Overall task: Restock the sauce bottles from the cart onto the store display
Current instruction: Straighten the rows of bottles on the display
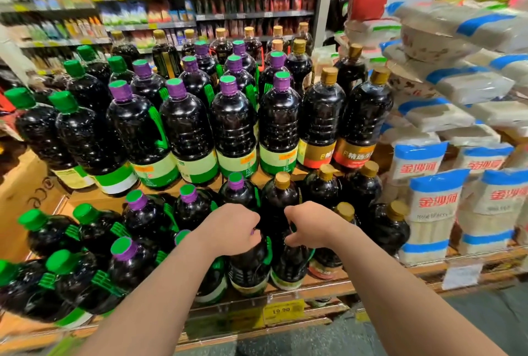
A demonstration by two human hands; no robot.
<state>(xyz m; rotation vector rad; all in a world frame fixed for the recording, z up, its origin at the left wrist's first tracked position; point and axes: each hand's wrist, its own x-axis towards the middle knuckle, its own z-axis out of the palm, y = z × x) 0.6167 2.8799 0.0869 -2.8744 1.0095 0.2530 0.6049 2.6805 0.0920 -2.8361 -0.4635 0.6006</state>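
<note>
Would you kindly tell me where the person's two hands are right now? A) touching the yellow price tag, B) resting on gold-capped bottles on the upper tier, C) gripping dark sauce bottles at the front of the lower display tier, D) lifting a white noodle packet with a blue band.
C: the left hand and right hand both curl over dark plastic sauce bottles on the lower tier.

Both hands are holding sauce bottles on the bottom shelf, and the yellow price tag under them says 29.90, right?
Almost. The head view shows the left hand and right hand each gripping a dark sauce bottle on the bottom shelf, as you said. But the yellow price tag under them reads 19.90, not 29.90.
</note>
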